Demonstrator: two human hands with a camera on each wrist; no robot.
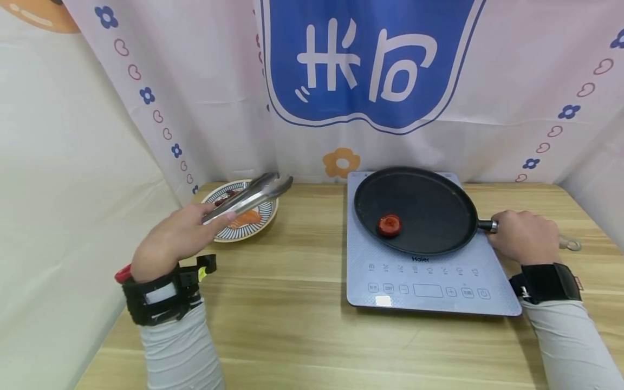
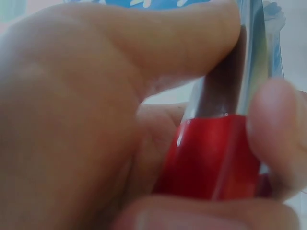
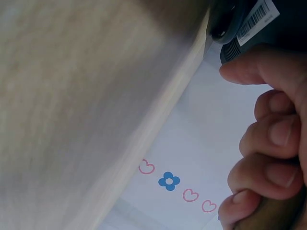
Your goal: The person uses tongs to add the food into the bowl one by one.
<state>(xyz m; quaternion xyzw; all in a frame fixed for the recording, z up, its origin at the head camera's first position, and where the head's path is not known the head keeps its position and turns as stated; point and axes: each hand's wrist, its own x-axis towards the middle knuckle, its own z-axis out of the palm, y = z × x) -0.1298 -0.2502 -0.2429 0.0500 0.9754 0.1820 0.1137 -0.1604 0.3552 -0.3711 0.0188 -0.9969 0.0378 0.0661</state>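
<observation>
My left hand (image 1: 175, 235) grips metal tongs (image 1: 258, 196) over the plate (image 1: 274, 212), their tips pointing right past its rim. In the left wrist view, fingers and thumb wrap around the tongs' red grip section (image 2: 206, 158). On the plate lie an orange food piece (image 1: 247, 218) and some dark red pieces, partly hidden by the tongs. My right hand (image 1: 526, 235) is curled round the handle (image 1: 486, 225) of a flat black pan (image 1: 429, 211). A small glossy red, round piece (image 1: 390, 225) lies near the pan's left front edge.
Under the pan stands a pale induction cooker (image 1: 361, 271), its touch controls along the front. Both sit on a wooden table (image 1: 302, 325). Close behind hangs a printed curtain (image 1: 219, 119), and a pale cloth wall (image 1: 73, 179) rises on the left.
</observation>
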